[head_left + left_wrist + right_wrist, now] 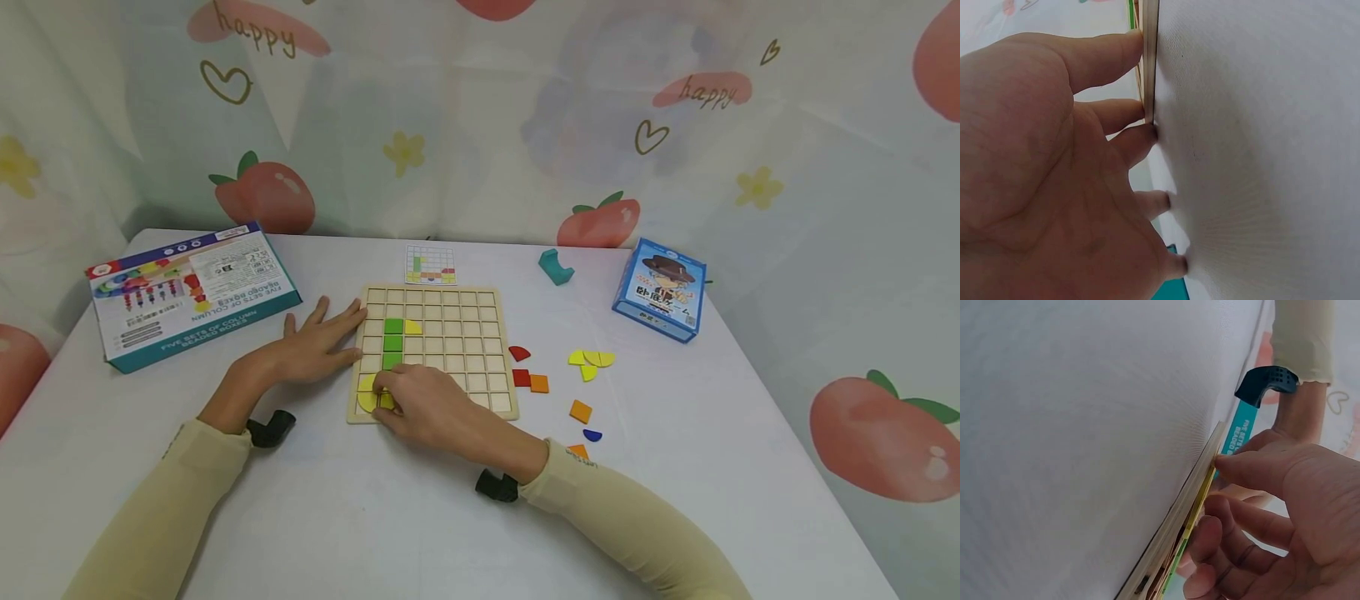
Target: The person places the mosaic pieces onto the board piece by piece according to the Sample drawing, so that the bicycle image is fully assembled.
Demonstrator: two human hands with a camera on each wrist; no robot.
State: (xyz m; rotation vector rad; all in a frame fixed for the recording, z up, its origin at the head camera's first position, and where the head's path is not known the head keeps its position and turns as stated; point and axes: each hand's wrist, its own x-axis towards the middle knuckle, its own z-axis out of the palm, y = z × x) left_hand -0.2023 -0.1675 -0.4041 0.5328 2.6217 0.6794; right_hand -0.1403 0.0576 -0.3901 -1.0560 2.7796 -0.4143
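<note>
A wooden grid board (474, 333) lies on the table. My left hand (311, 346) is spread flat, its straight fingers touching the board's left edge; in the left wrist view the thumb and fingertips meet the wooden rim. My right hand (431, 404) is over the board's lower left corner, thumb and forefinger pinching a yellow quarter-circle tile (387, 400). Beside it sit other yellow tiles (366, 402), partly covered by the fingers. Above them, green square tiles (393, 342) form a column, with a yellow tile (412, 327) to the right of the top one.
Right of the board lie red tiles (519, 354), orange squares (581, 412), yellow quarter tiles (591, 358) and a blue half-circle (592, 435). A pattern card (430, 265) lies behind the board. A teal curved piece (556, 267), a blue box (663, 292) and a larger box (195, 292) stand farther back.
</note>
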